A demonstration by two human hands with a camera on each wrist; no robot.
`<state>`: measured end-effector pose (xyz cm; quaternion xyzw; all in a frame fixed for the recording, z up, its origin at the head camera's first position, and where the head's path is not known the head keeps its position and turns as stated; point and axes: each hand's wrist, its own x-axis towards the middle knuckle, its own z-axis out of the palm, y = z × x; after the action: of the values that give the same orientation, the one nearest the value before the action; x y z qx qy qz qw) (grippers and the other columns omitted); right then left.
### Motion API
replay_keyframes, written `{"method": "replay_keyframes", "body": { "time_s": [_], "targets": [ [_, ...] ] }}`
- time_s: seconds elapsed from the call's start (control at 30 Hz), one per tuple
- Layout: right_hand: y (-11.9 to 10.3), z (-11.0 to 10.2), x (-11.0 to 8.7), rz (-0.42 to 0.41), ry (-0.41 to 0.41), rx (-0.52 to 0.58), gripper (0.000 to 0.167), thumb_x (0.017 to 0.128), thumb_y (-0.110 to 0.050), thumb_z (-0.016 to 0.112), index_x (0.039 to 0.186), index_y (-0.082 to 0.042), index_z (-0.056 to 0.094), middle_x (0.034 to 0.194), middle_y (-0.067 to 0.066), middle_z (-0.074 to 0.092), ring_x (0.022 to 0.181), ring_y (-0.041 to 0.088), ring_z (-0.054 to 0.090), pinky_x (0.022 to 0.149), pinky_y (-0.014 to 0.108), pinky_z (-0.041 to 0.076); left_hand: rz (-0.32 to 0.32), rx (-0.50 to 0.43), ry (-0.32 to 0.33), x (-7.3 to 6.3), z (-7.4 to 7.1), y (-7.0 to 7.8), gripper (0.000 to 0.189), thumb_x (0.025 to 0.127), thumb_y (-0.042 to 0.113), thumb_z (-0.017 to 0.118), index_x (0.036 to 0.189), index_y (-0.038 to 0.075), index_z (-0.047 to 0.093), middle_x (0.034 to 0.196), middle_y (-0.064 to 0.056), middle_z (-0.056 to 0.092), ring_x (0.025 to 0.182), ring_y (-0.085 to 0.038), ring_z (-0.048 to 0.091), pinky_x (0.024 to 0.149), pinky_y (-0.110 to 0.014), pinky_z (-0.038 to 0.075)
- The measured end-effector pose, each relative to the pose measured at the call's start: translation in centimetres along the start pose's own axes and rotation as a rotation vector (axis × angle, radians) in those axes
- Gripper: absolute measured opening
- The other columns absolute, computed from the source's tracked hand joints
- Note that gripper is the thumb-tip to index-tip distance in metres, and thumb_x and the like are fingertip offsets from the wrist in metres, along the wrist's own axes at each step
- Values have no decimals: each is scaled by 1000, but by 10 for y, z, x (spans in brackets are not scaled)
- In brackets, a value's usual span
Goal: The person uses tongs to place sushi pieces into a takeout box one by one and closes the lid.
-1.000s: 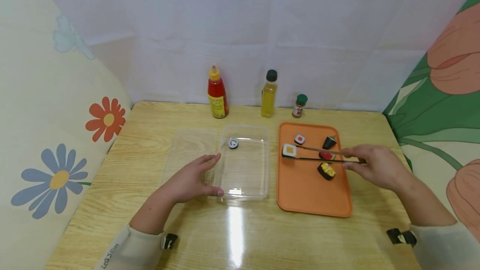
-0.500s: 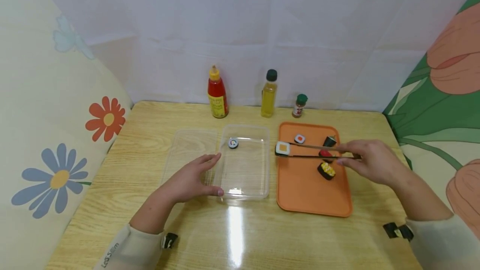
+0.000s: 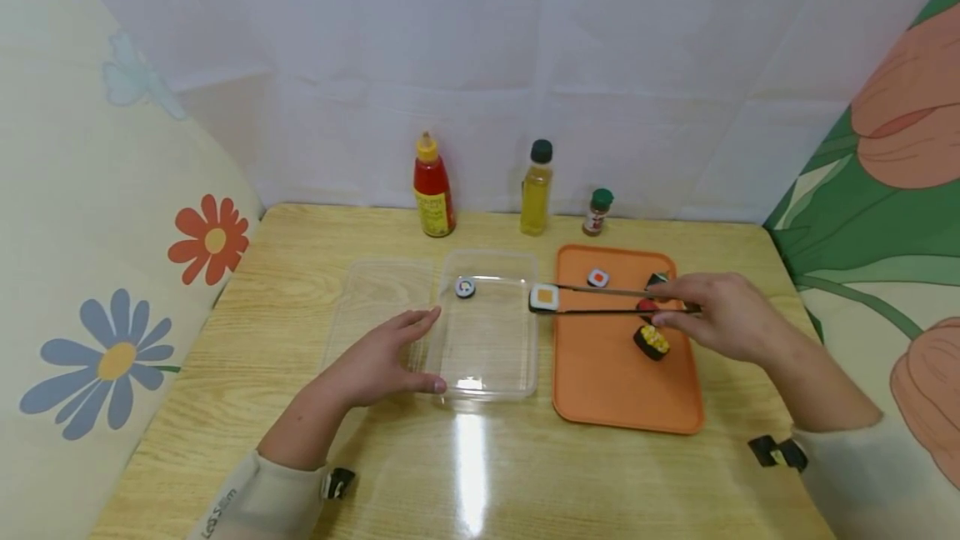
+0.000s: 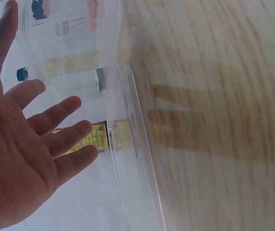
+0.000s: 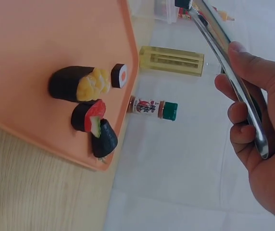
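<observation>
My right hand grips a pair of metal tongs over the orange tray. At the tongs' far tips is a square sushi roll with a yellow centre, overlapping the right rim of a clear plastic box in the head view. Inside that box, toward the back, sits a round sushi roll. My left hand is spread at the box's left side, fingertips right by the rim; the left wrist view shows its palm holding nothing.
On the tray lie a small roll, a corn-topped sushi, a red-topped sushi and a dark cone roll. A clear lid lies left of the box. Behind stand a red sauce bottle, oil bottle and spice jar.
My right hand has moved left, carrying the square sushi roll in the tongs from above the tray to the box's right rim. The left hand has stayed in place.
</observation>
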<state>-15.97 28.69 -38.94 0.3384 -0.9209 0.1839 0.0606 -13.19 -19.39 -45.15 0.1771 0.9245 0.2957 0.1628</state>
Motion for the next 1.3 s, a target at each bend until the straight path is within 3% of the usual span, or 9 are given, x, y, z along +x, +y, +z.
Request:
{"method": "replay_keyframes", "body": {
  "time_s": [0.33,0.7,0.93,1.17,1.3],
  "targets": [
    [-4,9,16,-100,33,19,34,88,-17,85,121,-10,78,108,4,78,85,18,74,69,40,59,-3,-16,1,0,1,-1,108,78,53,88,164,17,33,165,-18,34,150,-46,31,115,-65,33],
    [-13,18,32,-86,-15,44,35,91,-23,82,123,-11,77,111,4,77,80,10,72,67,34,58,-13,-8,-2,0,1,-2,111,76,58,87,164,18,33,165,-18,34,149,-46,31,115,-66,33],
    [-17,24,42,-67,-63,61,34,93,-26,80,124,-12,77,116,6,76,88,20,74,70,39,58,8,3,7,3,3,-5,111,76,60,87,164,18,34,165,-15,35,149,-44,33,116,-63,33],
    [-19,31,53,-73,-101,41,39,94,-31,79,129,-15,75,119,5,75,80,9,69,67,33,54,8,0,5,4,4,-6,111,76,58,88,164,17,34,165,-15,35,149,-44,33,116,-63,33],
    [-21,37,60,-103,-97,34,38,93,-31,80,127,-13,76,118,6,76,83,15,72,70,37,57,13,3,5,4,3,-6,111,76,58,87,164,17,34,165,-15,35,149,-44,33,116,-64,33]
  ]
}}
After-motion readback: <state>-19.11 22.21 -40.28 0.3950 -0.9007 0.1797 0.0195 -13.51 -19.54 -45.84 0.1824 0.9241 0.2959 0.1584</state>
